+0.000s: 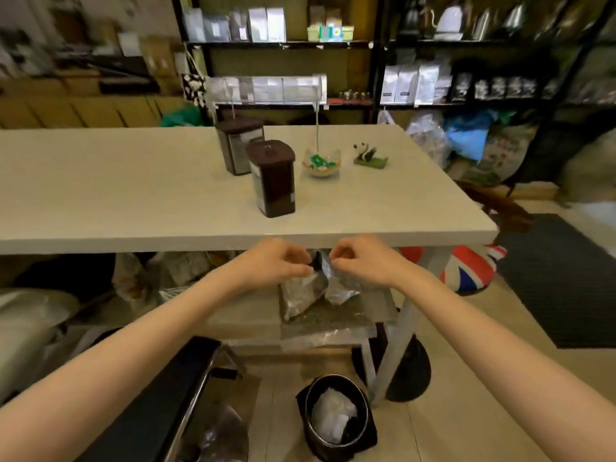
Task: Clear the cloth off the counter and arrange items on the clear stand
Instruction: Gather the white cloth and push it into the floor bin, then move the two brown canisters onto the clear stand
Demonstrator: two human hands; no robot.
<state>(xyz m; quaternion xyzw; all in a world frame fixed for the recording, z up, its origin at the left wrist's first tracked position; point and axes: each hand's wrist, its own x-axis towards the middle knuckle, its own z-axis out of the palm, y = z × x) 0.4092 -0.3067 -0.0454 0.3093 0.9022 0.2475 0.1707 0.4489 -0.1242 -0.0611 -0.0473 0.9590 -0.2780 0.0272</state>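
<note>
Both my hands reach under the front edge of the white counter (133,195). My left hand (276,261) and my right hand (363,260) pinch the top of a shiny silver-grey bag or cloth (306,291), which rests on a low shelf (243,315) below the counter. I cannot tell whether it is fabric or foil. On the counter stand two dark brown canisters (273,178) (238,143), a small bowl (321,165) with green pieces, and a panda figure (368,155). A clear stand (266,90) rises at the counter's far edge.
A black bin (336,416) with white paper stands on the floor near the counter's metal leg (396,348). A dark bench edge (186,381) is at lower left. A flag-patterned cushion (466,271) and dark mat (566,278) lie at right. Shelves of packets line the back wall.
</note>
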